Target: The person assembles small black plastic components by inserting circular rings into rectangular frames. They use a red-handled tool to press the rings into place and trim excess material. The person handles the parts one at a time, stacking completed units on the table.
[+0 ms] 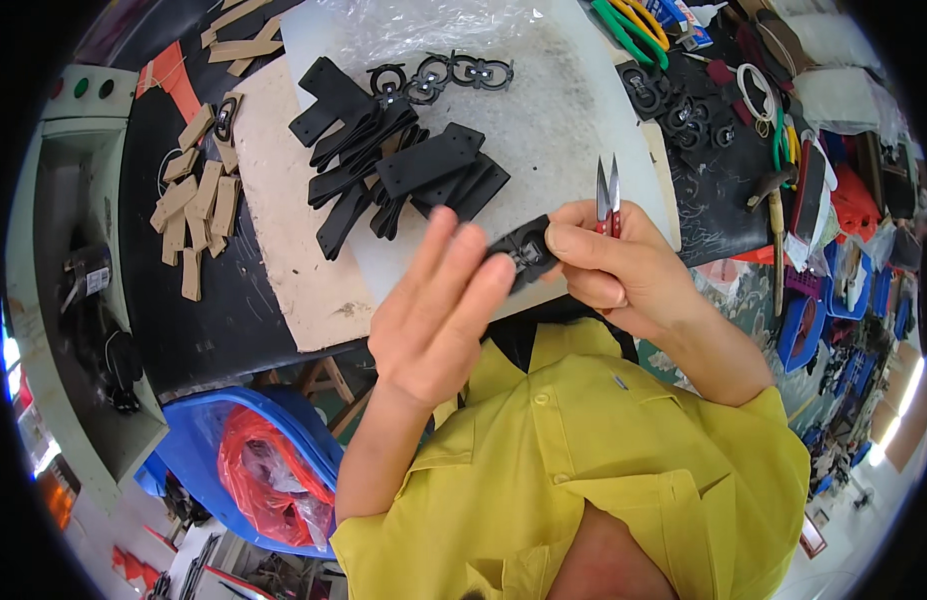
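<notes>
Between the thumb and fingers of my right hand point(633, 265) is a short black strap piece point(524, 250) with an oval black plastic fitting on it. Small scissors point(608, 192) with red handles are tucked in that same hand, their pointed blades sticking up. My left hand point(428, 315) is raised at the strap's left end, its fingers stretched and slightly apart; its thumb is hidden. Whether its fingertips touch the strap I cannot tell. Just beyond lies a pile of folded black straps point(383, 150) with small holes. Behind them sit several black oval plastic fittings point(428, 78) in a row.
A white sheet point(553, 110) and a tan board point(283, 240) cover part of the black table. Tan strips point(198, 205) lie at left, more black fittings point(683, 120) at right. A blue bin point(198, 430) with red plastic bags stands below left, beside a grey metal cabinet point(58, 180).
</notes>
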Tool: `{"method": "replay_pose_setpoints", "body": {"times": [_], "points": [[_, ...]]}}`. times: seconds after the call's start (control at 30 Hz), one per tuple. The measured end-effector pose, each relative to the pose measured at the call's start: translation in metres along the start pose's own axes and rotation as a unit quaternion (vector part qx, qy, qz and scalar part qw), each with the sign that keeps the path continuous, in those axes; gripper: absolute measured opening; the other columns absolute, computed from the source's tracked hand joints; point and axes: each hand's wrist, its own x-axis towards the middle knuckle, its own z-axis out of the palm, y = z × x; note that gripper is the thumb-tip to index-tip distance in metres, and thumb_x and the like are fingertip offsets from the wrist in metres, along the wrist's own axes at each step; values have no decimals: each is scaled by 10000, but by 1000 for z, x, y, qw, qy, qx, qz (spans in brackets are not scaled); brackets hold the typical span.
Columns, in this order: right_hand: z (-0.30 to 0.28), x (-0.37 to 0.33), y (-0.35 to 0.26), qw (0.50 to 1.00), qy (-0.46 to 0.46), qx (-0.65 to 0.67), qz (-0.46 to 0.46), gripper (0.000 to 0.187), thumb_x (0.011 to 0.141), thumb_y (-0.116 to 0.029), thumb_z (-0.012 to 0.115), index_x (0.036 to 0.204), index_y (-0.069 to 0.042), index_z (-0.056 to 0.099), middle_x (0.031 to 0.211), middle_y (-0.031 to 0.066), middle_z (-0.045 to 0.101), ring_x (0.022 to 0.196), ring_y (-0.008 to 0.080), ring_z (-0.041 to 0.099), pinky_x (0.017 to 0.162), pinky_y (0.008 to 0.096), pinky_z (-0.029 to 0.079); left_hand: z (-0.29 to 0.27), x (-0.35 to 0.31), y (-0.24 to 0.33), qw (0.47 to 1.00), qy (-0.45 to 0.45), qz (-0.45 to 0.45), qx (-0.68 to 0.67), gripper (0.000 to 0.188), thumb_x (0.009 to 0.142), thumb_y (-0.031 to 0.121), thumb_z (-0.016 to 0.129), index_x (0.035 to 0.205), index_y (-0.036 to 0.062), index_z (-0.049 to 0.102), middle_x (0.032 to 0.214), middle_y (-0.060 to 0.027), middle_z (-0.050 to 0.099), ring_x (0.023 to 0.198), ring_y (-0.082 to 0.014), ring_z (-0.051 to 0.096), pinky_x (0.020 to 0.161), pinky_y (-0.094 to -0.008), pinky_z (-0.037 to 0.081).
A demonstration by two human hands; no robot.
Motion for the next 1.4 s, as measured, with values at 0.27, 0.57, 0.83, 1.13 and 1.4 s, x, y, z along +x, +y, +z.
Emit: {"method": "replay_pose_setpoints", "body": {"times": [0.27,0.57,0.83,1.13,1.4], "points": [[0,3,6,994,5,-98,-38,204,861,-215,643,916,-19,622,525,-32,484,418,14,359,382,190,239,-24,13,23,591,8,-616,-521,180,904,106,555,966,-62,577,868,-155,656,709,-191,668,635,-275,548],[-35,-4,-39,935,136,-260,-198,116,862,-188,624,866,-73,614,614,-54,524,486,8,429,416,183,299,-5,57,9,923,-111,-325,-173,155,823,13,634,973,-22,628,781,-49,647,676,-71,597,601,-192,454],[-97,20,-87,589,383,-585,-406,226,815,-227,676,922,-28,663,699,19,570,612,91,533,539,221,410,49,108,-67,957,-212,-92,177,156,779,140,660,896,36,670,812,-88,580,773,-264,552,704,-341,458],[-18,31,-50,719,154,-518,-437,170,765,-96,710,918,-39,664,742,43,640,569,88,552,509,199,435,28,109,-32,974,-188,-122,-15,100,764,53,670,839,21,613,770,-77,602,706,-233,585,641,-303,462],[0,14,-20,836,104,-446,-304,172,725,-68,734,871,-11,663,671,17,579,557,60,528,473,202,399,-3,68,13,849,-81,-451,-263,168,779,-52,656,942,-76,627,766,-72,636,681,-104,622,599,-201,521]]}}
